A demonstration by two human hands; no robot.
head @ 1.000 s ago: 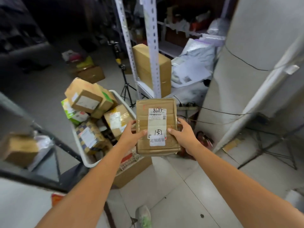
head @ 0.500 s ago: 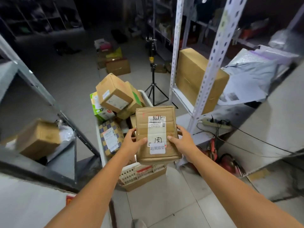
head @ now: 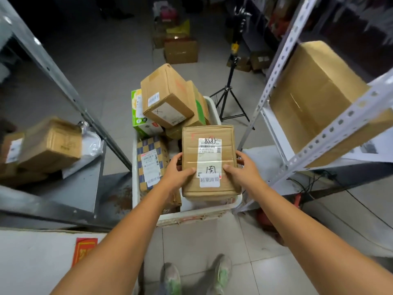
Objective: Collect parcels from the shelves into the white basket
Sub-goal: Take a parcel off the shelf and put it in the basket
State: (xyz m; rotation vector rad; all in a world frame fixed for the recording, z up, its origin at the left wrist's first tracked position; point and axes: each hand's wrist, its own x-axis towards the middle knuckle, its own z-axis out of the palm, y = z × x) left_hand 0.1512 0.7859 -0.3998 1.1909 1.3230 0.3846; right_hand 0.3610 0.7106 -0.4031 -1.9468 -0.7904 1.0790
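Observation:
A flat brown cardboard parcel (head: 209, 160) with a white label and handwriting is held over the near right part of the white basket (head: 135, 167). My left hand (head: 177, 173) grips its left edge, thumb on top. My right hand (head: 242, 170) grips its right edge the same way. The basket stands on the floor between two shelf racks and holds several parcels: a tilted brown box (head: 168, 96) on top, a green and white box (head: 138, 116), and a checkered parcel (head: 151, 160).
A grey metal shelf (head: 80, 188) on the left carries brown boxes (head: 51, 143). A white perforated rack (head: 331, 133) on the right bears a large brown box (head: 314, 96). A black tripod (head: 229, 90) stands behind the basket. More boxes (head: 180, 50) lie on the floor farther back. Cables run under the right rack.
The view has swung left and down. The parcel in both hands has moved from beside the basket to above its near right part.

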